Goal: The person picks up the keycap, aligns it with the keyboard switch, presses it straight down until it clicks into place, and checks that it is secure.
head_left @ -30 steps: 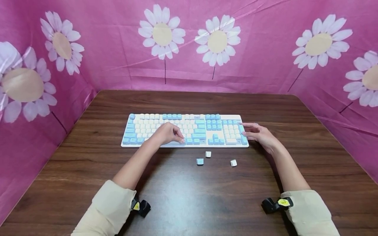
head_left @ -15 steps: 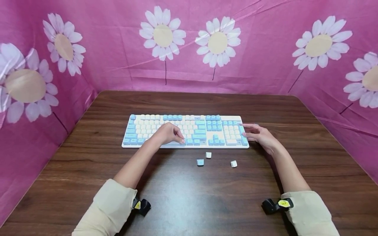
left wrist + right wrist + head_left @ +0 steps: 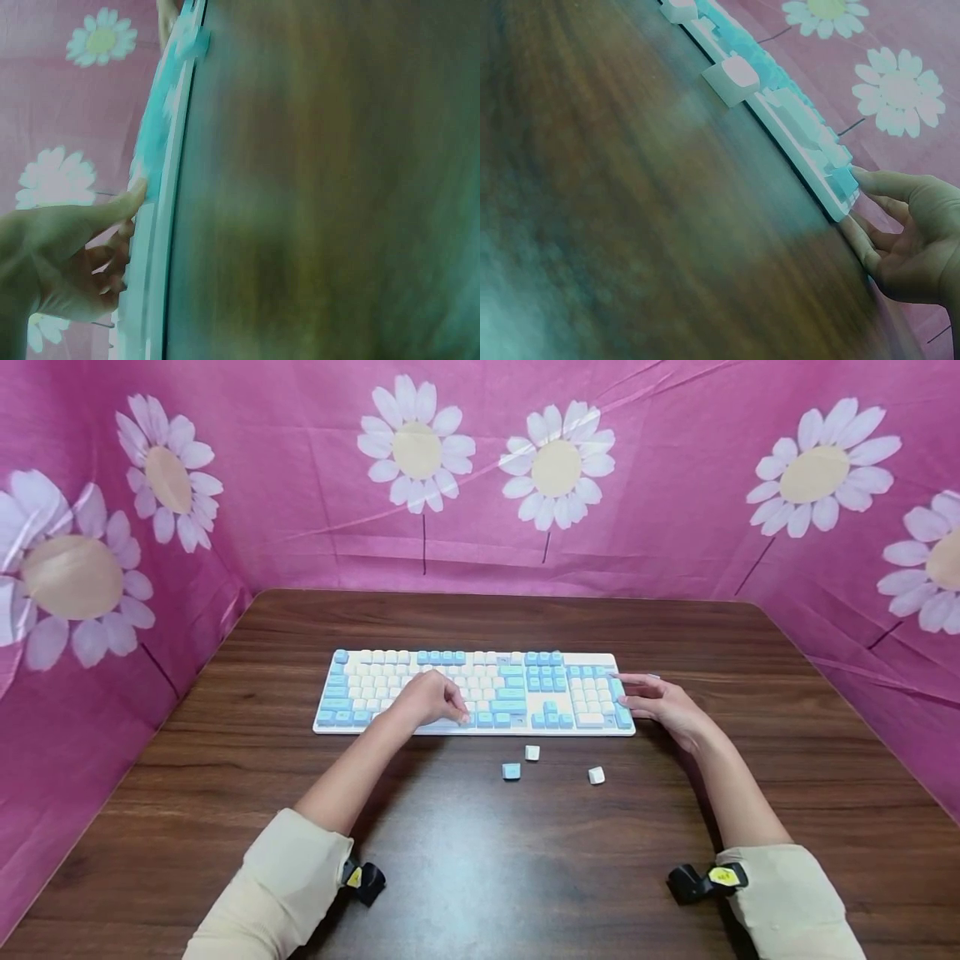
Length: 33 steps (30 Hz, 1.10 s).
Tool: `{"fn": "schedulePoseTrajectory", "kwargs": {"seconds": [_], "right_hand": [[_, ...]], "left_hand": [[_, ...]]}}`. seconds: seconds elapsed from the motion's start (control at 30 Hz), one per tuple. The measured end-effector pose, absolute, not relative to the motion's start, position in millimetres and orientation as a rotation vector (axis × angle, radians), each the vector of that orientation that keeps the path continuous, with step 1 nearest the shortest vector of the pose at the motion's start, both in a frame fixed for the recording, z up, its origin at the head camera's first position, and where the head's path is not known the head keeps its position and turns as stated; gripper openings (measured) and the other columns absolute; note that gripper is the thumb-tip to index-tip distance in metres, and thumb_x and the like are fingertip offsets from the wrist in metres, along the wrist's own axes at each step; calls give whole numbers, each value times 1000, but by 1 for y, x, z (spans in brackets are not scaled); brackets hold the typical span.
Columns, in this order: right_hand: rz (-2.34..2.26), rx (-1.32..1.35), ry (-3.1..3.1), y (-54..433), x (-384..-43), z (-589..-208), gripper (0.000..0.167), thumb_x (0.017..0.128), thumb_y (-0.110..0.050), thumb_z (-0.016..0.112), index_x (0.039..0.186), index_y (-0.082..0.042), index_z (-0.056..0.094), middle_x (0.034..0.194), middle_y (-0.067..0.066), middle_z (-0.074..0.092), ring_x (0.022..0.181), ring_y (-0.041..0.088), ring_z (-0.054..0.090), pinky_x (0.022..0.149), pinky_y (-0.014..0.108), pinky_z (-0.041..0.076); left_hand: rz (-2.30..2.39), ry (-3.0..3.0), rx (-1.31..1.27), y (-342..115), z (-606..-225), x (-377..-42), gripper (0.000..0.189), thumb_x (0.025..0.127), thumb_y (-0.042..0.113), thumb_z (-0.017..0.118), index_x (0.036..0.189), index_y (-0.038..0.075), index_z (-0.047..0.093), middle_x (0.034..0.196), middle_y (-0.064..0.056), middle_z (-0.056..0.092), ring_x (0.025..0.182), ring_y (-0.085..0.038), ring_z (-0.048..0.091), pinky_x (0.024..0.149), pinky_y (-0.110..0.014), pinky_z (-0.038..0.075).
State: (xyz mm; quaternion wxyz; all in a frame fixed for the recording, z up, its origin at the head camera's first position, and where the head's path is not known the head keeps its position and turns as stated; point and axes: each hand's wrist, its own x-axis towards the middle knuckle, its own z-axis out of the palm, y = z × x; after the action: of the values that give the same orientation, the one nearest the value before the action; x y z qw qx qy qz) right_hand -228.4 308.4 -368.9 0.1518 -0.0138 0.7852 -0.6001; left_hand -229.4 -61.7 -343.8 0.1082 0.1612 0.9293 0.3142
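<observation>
A blue and white keyboard lies across the table, with small greyish gaps in its key rows. My left hand reaches over its front row, thumb and fingertips pinched together at a blue keycap just right of the space bar. In the left wrist view, the thumb presses on the key row and the other fingers curl behind. At the keyboard's right end, my right hand grips the edge, thumb on top and fingers low against the side in the right wrist view.
Three loose keycaps lie in front of the keyboard: a blue keycap, a white keycap and another white keycap farther right. The brown wooden table meets a pink daisy-print cloth behind and at both sides.
Both hands keep their places on the keyboard, and the loose keycaps stay where they were. Only the head view has shifted slightly.
</observation>
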Motion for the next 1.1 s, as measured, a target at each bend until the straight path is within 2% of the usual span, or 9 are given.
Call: {"fn": "schedulePoseTrajectory", "kwargs": {"seconds": [0.57,0.83,1.1], "right_hand": [[-1722,-63,2268,309,-227,-369,63,89,-17,63,140,1,32,130,24,35,95,8,52,80,21,44],[-1747,-58,2249,307,-228,-370,63,88,-16,64,139,2,33,130,23,35,95,9,53,81,22,45],[-1759,-40,2252,308,-228,-371,62,88,-16,64,139,2,34,129,23,36,94,8,53,80,22,45]], "left_hand": [[925,2799,520,-62,-345,-221,9,75,18,78,71,12,73,61,6,61,62,-11,47,59,-26,38],[969,2761,556,-67,-347,-221,7,76,18,77,76,12,74,66,6,62,66,-12,50,61,-27,40],[1059,2695,595,-71,-348,-222,6,78,16,75,80,10,74,76,4,65,76,-14,56,69,-30,44]]}}
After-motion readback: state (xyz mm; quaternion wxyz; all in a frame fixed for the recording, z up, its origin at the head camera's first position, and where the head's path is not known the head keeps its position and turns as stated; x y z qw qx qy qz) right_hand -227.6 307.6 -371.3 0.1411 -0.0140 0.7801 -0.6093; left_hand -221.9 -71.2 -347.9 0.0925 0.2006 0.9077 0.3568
